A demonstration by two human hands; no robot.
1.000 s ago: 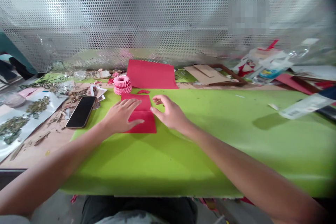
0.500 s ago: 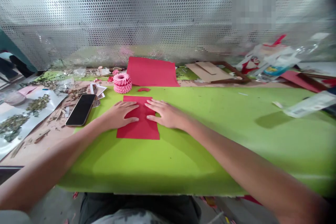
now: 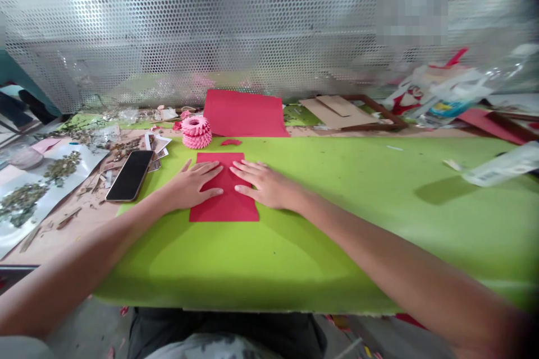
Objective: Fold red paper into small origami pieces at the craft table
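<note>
A red sheet of paper (image 3: 224, 208) lies flat on the green table (image 3: 337, 247). My left hand (image 3: 191, 185) rests on its left side, fingers spread and pointing right. On the right side of the same sheet lies my right hand (image 3: 265, 184), its fingers also apart and pointing left. Between the fingertips a narrow strip of red paper shows. Just behind the sheet are a small red scrap (image 3: 231, 142) and a pink ruffled paper ring stack (image 3: 196, 132).
A larger red sheet (image 3: 246, 115) lies at the back by the perforated metal screen (image 3: 252, 22). A black phone (image 3: 130, 175) and dried plant pieces (image 3: 62, 168) are at left. Cardboard pieces (image 3: 337, 113) and a plastic bottle (image 3: 503, 167) sit at right.
The view has shifted slightly. Both hands stay on the red sheet in nearly the same place; my left index finger side looks a little more spread.
</note>
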